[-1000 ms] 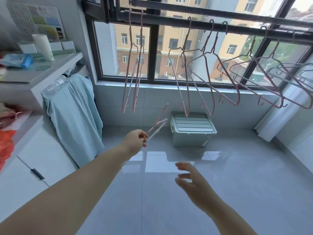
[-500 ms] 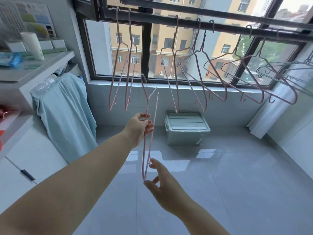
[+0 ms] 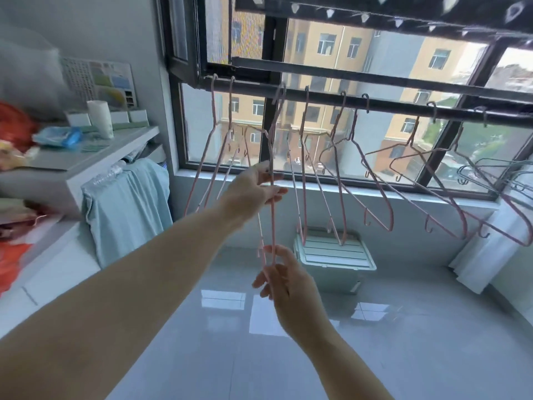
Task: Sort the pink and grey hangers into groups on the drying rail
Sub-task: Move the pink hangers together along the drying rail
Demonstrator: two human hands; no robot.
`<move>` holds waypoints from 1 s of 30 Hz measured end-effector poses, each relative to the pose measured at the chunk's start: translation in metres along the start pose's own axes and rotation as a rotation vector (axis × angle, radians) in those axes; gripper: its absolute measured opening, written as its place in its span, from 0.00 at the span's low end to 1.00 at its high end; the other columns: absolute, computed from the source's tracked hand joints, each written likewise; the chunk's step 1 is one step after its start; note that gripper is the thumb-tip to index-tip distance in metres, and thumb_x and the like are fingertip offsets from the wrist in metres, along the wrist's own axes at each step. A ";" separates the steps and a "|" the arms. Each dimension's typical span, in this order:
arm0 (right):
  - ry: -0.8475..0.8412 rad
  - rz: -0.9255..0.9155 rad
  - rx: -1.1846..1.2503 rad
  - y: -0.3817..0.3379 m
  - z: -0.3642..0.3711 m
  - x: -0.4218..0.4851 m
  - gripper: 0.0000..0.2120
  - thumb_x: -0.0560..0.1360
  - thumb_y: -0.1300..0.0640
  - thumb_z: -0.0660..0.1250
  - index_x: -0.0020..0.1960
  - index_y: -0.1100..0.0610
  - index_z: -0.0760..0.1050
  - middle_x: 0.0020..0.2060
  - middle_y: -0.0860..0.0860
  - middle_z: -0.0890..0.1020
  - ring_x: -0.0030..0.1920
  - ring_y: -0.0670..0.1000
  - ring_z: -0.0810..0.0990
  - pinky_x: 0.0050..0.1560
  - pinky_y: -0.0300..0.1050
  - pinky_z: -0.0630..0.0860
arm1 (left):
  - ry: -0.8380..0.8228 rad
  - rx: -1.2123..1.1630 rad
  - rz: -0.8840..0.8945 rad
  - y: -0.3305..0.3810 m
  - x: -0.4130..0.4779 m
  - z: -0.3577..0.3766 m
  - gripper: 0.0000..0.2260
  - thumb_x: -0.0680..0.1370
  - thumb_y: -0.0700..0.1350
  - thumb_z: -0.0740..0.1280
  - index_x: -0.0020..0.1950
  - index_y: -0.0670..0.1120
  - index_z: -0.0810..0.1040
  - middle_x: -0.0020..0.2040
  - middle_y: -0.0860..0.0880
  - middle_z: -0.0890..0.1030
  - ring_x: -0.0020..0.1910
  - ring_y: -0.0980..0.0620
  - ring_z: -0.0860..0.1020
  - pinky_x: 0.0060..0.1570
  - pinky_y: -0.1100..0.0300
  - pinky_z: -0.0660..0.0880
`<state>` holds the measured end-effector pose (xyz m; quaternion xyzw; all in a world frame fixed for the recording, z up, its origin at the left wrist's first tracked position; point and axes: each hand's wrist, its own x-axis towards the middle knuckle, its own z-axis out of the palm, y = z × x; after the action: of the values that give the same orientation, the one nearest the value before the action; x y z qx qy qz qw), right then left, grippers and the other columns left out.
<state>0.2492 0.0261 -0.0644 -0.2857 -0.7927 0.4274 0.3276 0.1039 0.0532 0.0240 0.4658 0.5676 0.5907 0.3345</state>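
A dark drying rail (image 3: 389, 103) runs across the window. Several pink hangers hang along it, two at the left end (image 3: 215, 157) and more toward the right (image 3: 375, 186). Grey hangers (image 3: 496, 171) bunch at the far right. My left hand (image 3: 256, 189) grips the upper part of one pink hanger (image 3: 272, 223), whose hook reaches up to the rail between the left pair and the others. My right hand (image 3: 284, 277) pinches that hanger's lower end.
A green lidded storage box (image 3: 334, 258) sits on the tiled floor under the window. A light blue cloth (image 3: 127, 209) drapes from the white shelf unit (image 3: 86, 163) on the left. A white curtain (image 3: 490, 249) hangs at the right.
My left hand has lifted the pink hanger from near waist height up to the rail. My right hand rose from empty air and took hold of the hanger's lower end.
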 end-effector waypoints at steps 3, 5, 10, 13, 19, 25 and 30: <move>0.026 -0.069 0.021 -0.013 -0.011 0.029 0.10 0.78 0.59 0.57 0.56 0.47 0.69 0.30 0.47 0.79 0.32 0.49 0.78 0.41 0.43 0.76 | 0.044 0.177 0.082 0.016 0.010 -0.006 0.16 0.75 0.35 0.63 0.63 0.39 0.69 0.57 0.41 0.76 0.54 0.46 0.77 0.55 0.54 0.77; 0.041 -0.097 0.018 -0.020 -0.017 0.049 0.10 0.78 0.59 0.57 0.57 0.49 0.70 0.29 0.47 0.79 0.30 0.47 0.76 0.37 0.38 0.74 | 0.067 0.218 0.124 0.022 0.016 -0.007 0.16 0.75 0.35 0.64 0.63 0.40 0.70 0.55 0.46 0.77 0.53 0.49 0.78 0.54 0.56 0.77; 0.041 -0.091 0.007 -0.029 -0.021 0.087 0.09 0.78 0.57 0.57 0.57 0.51 0.70 0.29 0.47 0.79 0.28 0.44 0.76 0.39 0.41 0.75 | 0.144 0.235 0.090 0.020 0.027 -0.004 0.17 0.75 0.35 0.63 0.64 0.40 0.69 0.54 0.47 0.77 0.52 0.49 0.78 0.54 0.56 0.76; 0.041 -0.076 -0.003 -0.025 -0.012 0.089 0.09 0.78 0.57 0.57 0.57 0.52 0.71 0.27 0.47 0.79 0.27 0.43 0.75 0.38 0.40 0.76 | 0.144 0.200 0.039 0.010 0.029 -0.006 0.18 0.76 0.35 0.62 0.66 0.41 0.68 0.55 0.47 0.77 0.51 0.51 0.79 0.51 0.56 0.76; 0.078 0.015 0.026 -0.021 -0.001 0.082 0.09 0.78 0.57 0.58 0.57 0.53 0.72 0.29 0.47 0.80 0.27 0.42 0.75 0.34 0.33 0.73 | 0.135 0.266 0.028 -0.007 0.023 -0.013 0.22 0.75 0.37 0.64 0.69 0.41 0.65 0.64 0.44 0.74 0.59 0.48 0.76 0.61 0.54 0.72; 0.105 0.052 -0.294 -0.033 -0.007 0.062 0.26 0.74 0.53 0.64 0.69 0.58 0.60 0.68 0.49 0.63 0.61 0.51 0.72 0.66 0.47 0.66 | 0.393 0.843 0.228 -0.009 0.017 -0.048 0.23 0.74 0.36 0.64 0.68 0.36 0.64 0.69 0.38 0.67 0.70 0.42 0.63 0.69 0.57 0.56; 0.142 -0.261 -0.269 -0.055 0.018 0.037 0.19 0.73 0.62 0.61 0.64 0.53 0.65 0.55 0.44 0.68 0.46 0.40 0.73 0.49 0.39 0.72 | 0.270 0.881 -0.114 -0.021 0.012 -0.060 0.23 0.77 0.39 0.59 0.70 0.37 0.58 0.67 0.36 0.66 0.65 0.38 0.66 0.61 0.47 0.69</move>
<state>0.2030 0.0188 -0.0141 -0.2511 -0.8478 0.2504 0.3943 0.0412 0.0452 0.0106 0.4507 0.8276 0.3292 0.0597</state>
